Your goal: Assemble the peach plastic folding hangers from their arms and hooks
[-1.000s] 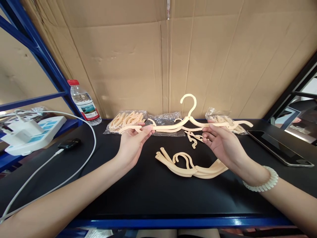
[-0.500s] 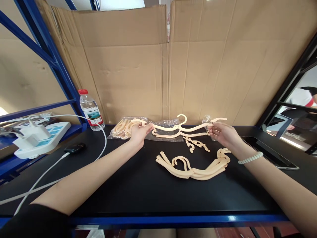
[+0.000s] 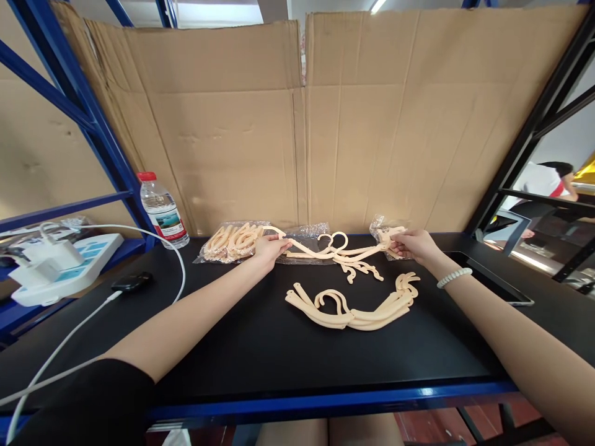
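Note:
My left hand (image 3: 272, 249) is closed, pinching the left arm of a cream folding clothes hanger (image 3: 312, 253). At the other end, my right hand (image 3: 413, 245) is shut on the same hanger's right side. The hanger is held just above the back of the table, its hook upright in the middle; a second hook shows beside it. Below it lies a smaller folded hanger (image 3: 360, 269), partly covered. Nearer me rests a stack of several cream hangers (image 3: 341, 319) with hooks turned inward. Beside my left hand is a clear bag of hangers (image 3: 227, 243).
A water bottle (image 3: 163, 214) with a red cap stands at the back left. Left of it are a white power strip (image 3: 88, 263), a black plug-like device (image 3: 132, 282) and white cables. A dark tablet (image 3: 493, 279) lies right, beyond my forearm. Cardboard (image 3: 232, 142) walls the back.
My hands have brought the held hanger's lower bar up against its upper one; the two now overlap. The right end has tilted slightly upward. The camera view has shifted a little.

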A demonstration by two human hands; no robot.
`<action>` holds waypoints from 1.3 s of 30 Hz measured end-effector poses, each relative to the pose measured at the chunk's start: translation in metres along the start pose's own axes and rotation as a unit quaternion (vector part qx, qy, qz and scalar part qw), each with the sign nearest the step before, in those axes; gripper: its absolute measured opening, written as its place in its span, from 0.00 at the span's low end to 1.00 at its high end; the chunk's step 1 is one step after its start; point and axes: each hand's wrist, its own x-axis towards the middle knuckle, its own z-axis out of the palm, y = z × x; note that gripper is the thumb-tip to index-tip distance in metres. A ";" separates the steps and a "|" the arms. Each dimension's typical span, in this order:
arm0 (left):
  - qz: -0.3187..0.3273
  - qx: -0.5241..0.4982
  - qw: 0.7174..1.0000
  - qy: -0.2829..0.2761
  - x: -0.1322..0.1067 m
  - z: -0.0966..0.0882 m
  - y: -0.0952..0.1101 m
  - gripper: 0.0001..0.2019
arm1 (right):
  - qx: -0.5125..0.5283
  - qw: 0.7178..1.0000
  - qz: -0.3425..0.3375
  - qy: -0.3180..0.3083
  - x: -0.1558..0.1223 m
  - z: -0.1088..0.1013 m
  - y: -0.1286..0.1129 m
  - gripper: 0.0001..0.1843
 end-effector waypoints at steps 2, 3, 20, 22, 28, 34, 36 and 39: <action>0.001 0.006 1.000 0.004 -0.001 0.001 -0.002 0.16 | -0.006 1.000 -0.008 0.005 0.001 0.000 0.001 0.17; 0.003 0.010 1.000 0.008 -0.001 0.002 -0.003 0.16 | -0.007 1.000 -0.014 0.009 0.001 0.000 0.001 0.17; 0.222 0.372 0.885 -0.168 -0.004 -0.035 0.057 0.09 | -0.273 0.895 -0.347 -0.065 0.004 -0.009 -0.005 0.08; 0.277 0.462 0.822 -0.188 0.000 -0.040 0.060 0.08 | -0.327 0.861 -0.374 -0.109 0.005 -0.012 -0.004 0.13; 0.386 0.641 0.619 -0.236 -0.001 -0.047 0.033 0.14 | -0.435 0.786 -0.408 -0.166 0.012 -0.012 0.001 0.25; 0.431 0.718 0.490 -0.242 0.004 -0.035 0.022 0.16 | -0.493 0.748 -0.410 -0.172 0.011 -0.005 0.000 0.25; 0.439 0.728 0.467 -0.244 0.005 -0.031 0.025 0.16 | -0.502 0.743 -0.407 -0.173 0.009 -0.002 -0.001 0.23; 0.443 0.735 0.445 -0.255 0.006 -0.025 0.027 0.13 | -0.506 0.741 -0.406 -0.174 0.006 0.001 -0.001 0.19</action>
